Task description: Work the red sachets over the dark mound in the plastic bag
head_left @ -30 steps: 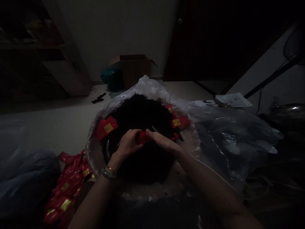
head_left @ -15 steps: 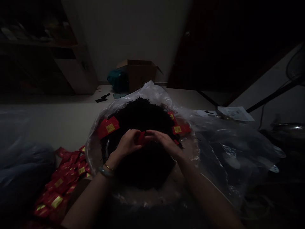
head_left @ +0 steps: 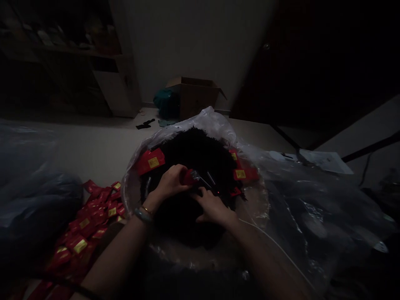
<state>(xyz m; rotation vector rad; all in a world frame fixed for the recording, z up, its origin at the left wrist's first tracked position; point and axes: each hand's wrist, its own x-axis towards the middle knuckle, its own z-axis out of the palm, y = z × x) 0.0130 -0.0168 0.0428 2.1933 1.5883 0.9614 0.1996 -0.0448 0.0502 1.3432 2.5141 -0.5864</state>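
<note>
My left hand [head_left: 171, 183] is closed on a small red packet [head_left: 188, 177], whose right end looks clear and shiny. Just below and right of it, my right hand [head_left: 213, 207] is over dark, leaf-like loose material [head_left: 193, 146], thumb apart from the bent fingers, with nothing visible in it. Close beyond those fingers is a dark device [head_left: 213, 183] with shiny metal edges and a tiny red light; its kind is unclear. The heap fills a round container lined with clear plastic [head_left: 212, 121]. Red packets with gold labels lie at its left [head_left: 151, 161] and right [head_left: 246, 173].
Many red packets [head_left: 84, 223] are piled at the lower left, beside a bulky plastic bag [head_left: 28, 200]. Clear plastic sheeting [head_left: 293, 200] spreads to the right, with a white cord [head_left: 275, 243] across it. Beyond stand an open cardboard box [head_left: 198, 98] and a teal bag [head_left: 166, 102].
My right hand has come away from the red packet and moved down, uncovering the device with the red light. The packet stays in my left hand, and its shiny end now shows. The view shifted.
</note>
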